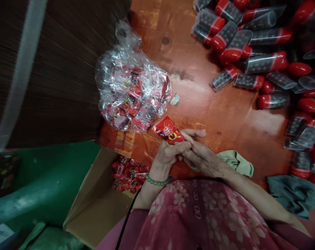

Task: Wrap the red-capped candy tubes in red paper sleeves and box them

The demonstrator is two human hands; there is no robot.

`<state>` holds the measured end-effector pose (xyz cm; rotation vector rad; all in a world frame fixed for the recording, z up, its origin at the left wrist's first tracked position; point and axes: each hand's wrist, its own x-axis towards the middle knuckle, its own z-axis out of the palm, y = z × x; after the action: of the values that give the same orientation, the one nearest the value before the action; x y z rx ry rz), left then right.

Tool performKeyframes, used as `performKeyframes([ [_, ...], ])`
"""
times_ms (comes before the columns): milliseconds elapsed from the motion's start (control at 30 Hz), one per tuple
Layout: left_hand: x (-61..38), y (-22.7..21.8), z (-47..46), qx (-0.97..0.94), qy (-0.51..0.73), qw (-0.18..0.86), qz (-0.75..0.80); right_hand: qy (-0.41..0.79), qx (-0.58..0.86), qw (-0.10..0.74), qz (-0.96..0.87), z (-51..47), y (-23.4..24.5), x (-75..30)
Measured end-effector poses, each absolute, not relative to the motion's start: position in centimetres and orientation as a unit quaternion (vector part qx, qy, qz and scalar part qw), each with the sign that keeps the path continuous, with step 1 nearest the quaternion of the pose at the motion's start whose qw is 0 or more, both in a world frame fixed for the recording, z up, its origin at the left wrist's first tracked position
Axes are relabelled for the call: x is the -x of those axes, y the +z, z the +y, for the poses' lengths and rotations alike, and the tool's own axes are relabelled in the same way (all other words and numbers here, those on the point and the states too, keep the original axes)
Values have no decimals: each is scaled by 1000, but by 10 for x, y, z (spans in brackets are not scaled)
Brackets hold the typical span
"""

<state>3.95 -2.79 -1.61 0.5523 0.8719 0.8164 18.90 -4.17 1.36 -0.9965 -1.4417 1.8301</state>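
Note:
My left hand point(168, 151), with a green bead bracelet point(157, 182) at the wrist, is closed around the lower end of a red printed packet point(165, 129). Over that same end, my right hand point(203, 159) meets it with fingers bent; one finger stretches out to the right. The packet points up and left, its printed face toward me. What lies between the palms is hidden. Just beyond the packet sits a clear plastic bag point(133, 83) with several similar red packets inside.
Many clear tubes with red ends and dark beaded parts point(264, 64) are heaped at the right of the wooden table point(183, 45). A pale cloth point(237, 161) and a dark cloth point(294, 192) lie nearer. A cardboard box point(97, 205) below left holds red packets point(128, 175).

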Motion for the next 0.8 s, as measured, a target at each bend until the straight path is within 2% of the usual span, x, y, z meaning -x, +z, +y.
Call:
performKeyframes([
  [300,-53,-13,-25,-241,503,725,403,623,443,296,-573,-42,3,-186],
  [467,-53,-11,-23,-287,488,732,379,605,454,292,-585,-47,-1,-185],
  [700,-46,-4,-20,-313,412,762,389,689,382,286,-545,-42,6,-189],
  [800,-48,-7,-21,-288,430,750,413,645,427,305,-555,-41,2,-187],
])
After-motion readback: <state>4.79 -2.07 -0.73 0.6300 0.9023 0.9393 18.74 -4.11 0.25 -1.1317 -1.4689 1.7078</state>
